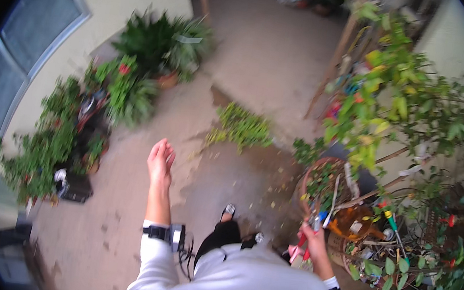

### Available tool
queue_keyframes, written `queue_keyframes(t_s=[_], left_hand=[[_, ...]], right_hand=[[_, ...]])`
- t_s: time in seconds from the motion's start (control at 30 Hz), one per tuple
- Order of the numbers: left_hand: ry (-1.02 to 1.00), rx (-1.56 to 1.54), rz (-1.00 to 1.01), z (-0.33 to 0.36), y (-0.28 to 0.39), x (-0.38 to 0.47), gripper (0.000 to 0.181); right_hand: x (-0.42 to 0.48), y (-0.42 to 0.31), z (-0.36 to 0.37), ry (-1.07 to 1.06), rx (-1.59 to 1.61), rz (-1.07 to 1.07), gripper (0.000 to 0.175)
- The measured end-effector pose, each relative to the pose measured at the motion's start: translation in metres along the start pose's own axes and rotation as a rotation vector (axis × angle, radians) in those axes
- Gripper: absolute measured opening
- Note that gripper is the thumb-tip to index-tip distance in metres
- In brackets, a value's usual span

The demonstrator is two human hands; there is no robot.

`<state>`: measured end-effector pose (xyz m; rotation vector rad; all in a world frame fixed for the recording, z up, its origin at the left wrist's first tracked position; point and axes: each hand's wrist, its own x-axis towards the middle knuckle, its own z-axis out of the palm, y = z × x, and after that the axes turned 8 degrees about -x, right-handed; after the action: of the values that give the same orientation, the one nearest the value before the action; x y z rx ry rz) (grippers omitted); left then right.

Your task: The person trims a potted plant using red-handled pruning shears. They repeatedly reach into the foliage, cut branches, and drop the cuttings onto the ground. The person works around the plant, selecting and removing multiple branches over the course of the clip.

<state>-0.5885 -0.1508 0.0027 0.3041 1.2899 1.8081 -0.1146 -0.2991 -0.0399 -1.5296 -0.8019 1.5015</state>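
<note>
My left hand (161, 162) is raised over the concrete floor at the centre left. Its fingers are drawn together, and nothing shows in them. On the right, my right hand (315, 239) grips red-handled pruning shears (303, 241), with the metal blades pointing away from me. Just beyond the blades stands a large round plant pot (305, 183) holding small green leaves. An amber bottle (349, 223) lies to the right of that hand, near a screwdriver (392, 224) with a yellow and green handle. Cut green branches (242, 127) lie on the floor ahead.
Potted plants (50, 137) line the wall on the left, below a window (40, 16). A leafy shrub (392, 90) with some yellowing leaves spreads at the right. A wooden pole (335, 66) leans nearby. Fallen leaves dot the wet floor (249, 181) around my feet.
</note>
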Motion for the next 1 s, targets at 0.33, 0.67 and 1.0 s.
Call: queue_keyframes(t_s=[0.33, 0.67, 1.0], left_hand=[[-0.799, 0.202, 0.283, 0.245, 0.085, -0.039, 0.051], [-1.082, 0.294, 0.142, 0.43, 0.116, -0.053, 0.071], [-0.882, -0.049, 0.156, 0.553, 0.126, -0.026, 0.073]], right_hand=[[-0.004, -0.04, -0.004, 0.148, -0.081, -0.28, 0.033], [-0.021, -0.049, -0.002, 0.25, -0.008, -0.436, 0.038], [-0.045, -0.106, 0.009, 0.147, -0.012, -0.586, 0.045]])
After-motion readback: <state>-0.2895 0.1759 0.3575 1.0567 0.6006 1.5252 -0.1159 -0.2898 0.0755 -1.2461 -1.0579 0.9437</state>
